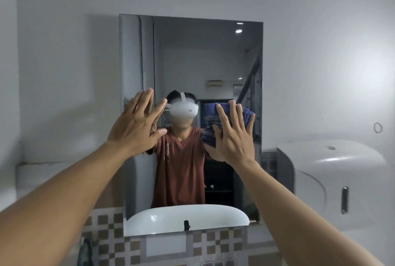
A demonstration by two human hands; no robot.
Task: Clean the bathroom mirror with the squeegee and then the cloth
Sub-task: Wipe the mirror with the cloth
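Observation:
A rectangular bathroom mirror [192, 56] hangs on the pale wall straight ahead. My right hand [232, 137] lies flat, fingers spread, pressing a blue cloth [248, 113] against the glass at the mirror's right side, about mid-height. The cloth bunches out above and to the right of the fingers. My left hand [136, 126] is raised with fingers spread over the mirror's left edge and holds nothing. No squeegee is in view.
The mirror reflects a person in a red shirt and a white sink basin [188, 216]. A white dispenser [333, 176] is mounted on the wall to the right. Brown-and-white checked tiles [209, 244] run below the mirror.

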